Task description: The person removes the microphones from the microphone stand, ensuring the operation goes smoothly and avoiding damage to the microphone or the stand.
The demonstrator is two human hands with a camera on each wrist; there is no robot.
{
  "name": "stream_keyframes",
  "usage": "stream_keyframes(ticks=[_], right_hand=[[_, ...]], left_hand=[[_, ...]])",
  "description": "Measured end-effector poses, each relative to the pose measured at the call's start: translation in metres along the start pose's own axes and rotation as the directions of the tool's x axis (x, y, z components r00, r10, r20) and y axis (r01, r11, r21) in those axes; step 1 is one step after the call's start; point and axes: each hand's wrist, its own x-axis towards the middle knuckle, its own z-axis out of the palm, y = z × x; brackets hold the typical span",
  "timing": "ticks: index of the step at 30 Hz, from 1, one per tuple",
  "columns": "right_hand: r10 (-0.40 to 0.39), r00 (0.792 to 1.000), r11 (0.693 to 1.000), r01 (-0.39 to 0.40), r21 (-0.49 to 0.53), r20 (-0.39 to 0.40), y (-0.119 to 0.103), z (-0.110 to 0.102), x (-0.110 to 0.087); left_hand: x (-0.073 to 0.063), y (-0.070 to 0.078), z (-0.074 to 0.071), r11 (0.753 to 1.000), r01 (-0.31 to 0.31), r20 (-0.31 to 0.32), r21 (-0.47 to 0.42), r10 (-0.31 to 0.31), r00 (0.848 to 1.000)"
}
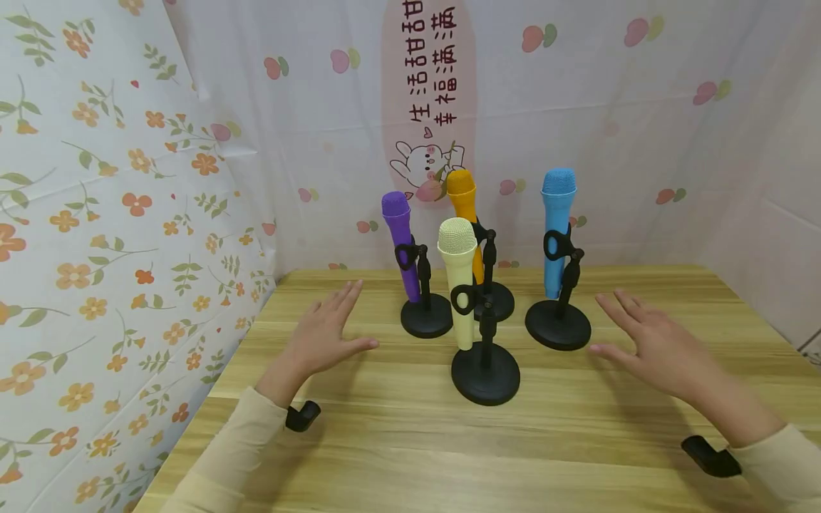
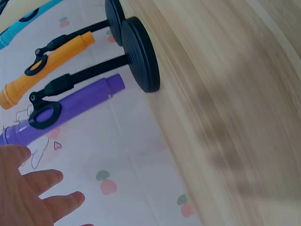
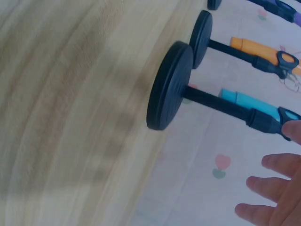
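Several toy microphones stand on a wooden table, each in a black clip stand with a round base. Nearest is a pale yellow microphone (image 1: 459, 267); behind it are a purple microphone (image 1: 400, 231), an orange microphone (image 1: 463, 192) that it partly hides, and a blue microphone (image 1: 558, 214) on the right. My left hand (image 1: 327, 331) hovers over the table left of the purple one, fingers straight and thumb spread, holding nothing. To the right of the blue microphone's stand base (image 1: 558, 325), my right hand (image 1: 661, 349) is likewise extended and holds nothing. Neither hand touches a stand.
A printed curtain (image 1: 321, 142) hangs behind the wooden table (image 1: 398, 442), and a floral cloth (image 1: 128, 249) covers the left side. Each wrist wears a black strap mount, such as the left wrist mount (image 1: 303, 416).
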Motion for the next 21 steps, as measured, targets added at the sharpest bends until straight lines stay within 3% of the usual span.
stream_keyframes(ticks=[6, 13, 21], right_hand=[[0.004, 0.998, 0.999, 0.000, 0.052, -0.067, -0.011, 0.004, -0.003], [-0.018, 0.991, 0.991, 0.035, 0.129, -0.135, -0.020, 0.012, -0.001], [-0.039, 0.973, 0.954, 0.104, 0.281, -0.226, -0.033, 0.019, 0.005]], left_hand=[[0.001, 0.007, 0.002, 0.995, -0.066, -0.062, -0.071, 0.062, 0.996], [0.003, 0.017, 0.004, 0.977, -0.050, -0.043, -0.209, 0.042, 0.998], [0.008, 0.031, 0.010, 0.914, -0.061, -0.069, -0.401, 0.036, 0.997]])
